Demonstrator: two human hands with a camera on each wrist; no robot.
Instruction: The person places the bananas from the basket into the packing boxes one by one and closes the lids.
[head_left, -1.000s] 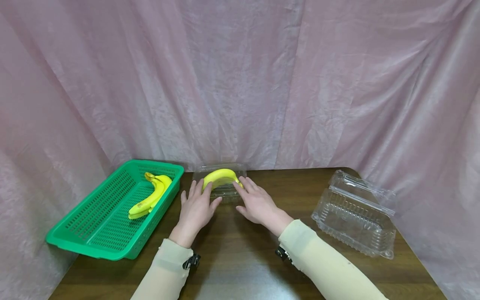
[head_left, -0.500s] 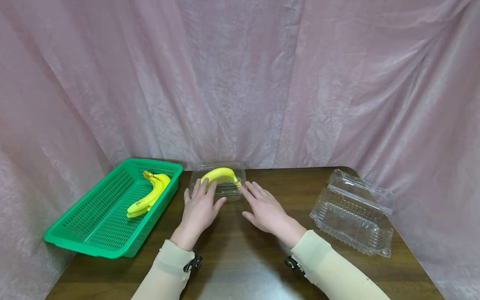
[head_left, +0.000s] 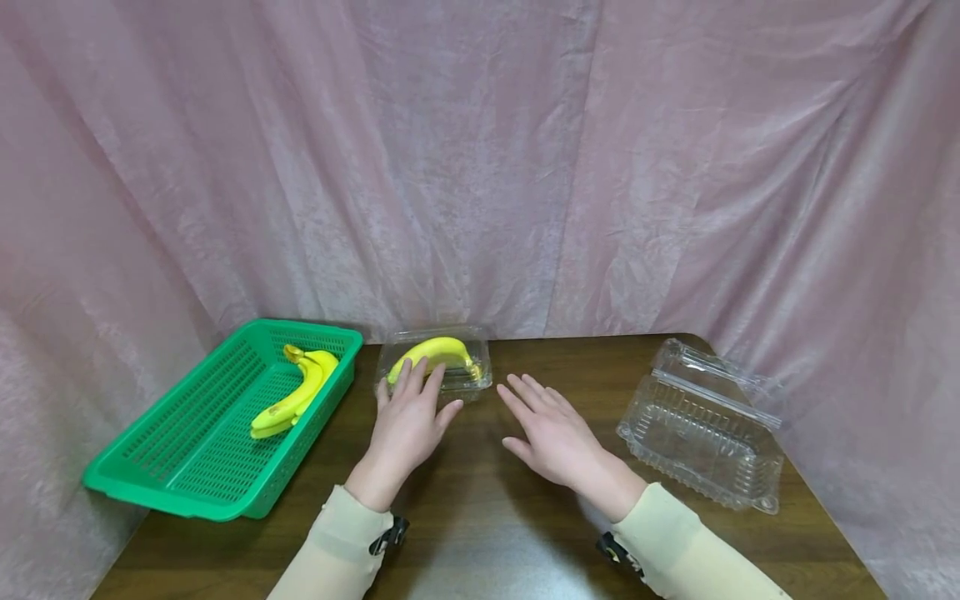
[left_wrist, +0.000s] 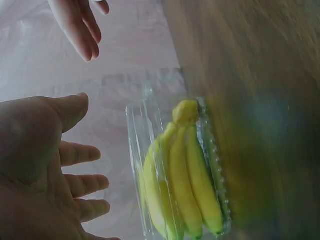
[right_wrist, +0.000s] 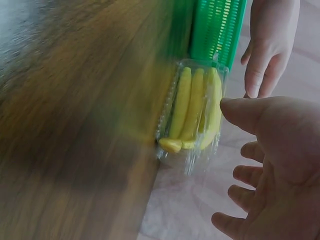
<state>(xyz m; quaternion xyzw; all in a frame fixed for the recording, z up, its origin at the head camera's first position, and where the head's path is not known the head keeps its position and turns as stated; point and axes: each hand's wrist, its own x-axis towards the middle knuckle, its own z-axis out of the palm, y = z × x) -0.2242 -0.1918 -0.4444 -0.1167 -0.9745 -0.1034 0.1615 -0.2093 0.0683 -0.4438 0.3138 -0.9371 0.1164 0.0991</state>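
At the back of the table, a clear plastic clamshell box (head_left: 483, 385) encloses a bunch of yellow bananas (left_wrist: 182, 185). Several bananas joined at one stem show through its side in both wrist views. My left hand (head_left: 405, 425) hovers in front of the box with fingers spread, covering part of its near left side in the head view. Daylight shows between that palm and the box in the left wrist view. To the right of the box, my right hand (head_left: 558, 437) is held over the table, fingers straight and holding nothing.
A green slotted basket (head_left: 217, 500) stands at the left with more bananas (head_left: 296, 396) in it. Another clear clamshell box (head_left: 697, 433) lies with its lid raised at the right. A pink curtain (head_left: 480, 167) hangs directly behind the brown table (head_left: 480, 533).
My right hand has drawn back from the box, to the right and toward me. The left hand has pulled back slightly, uncovering more of the box.
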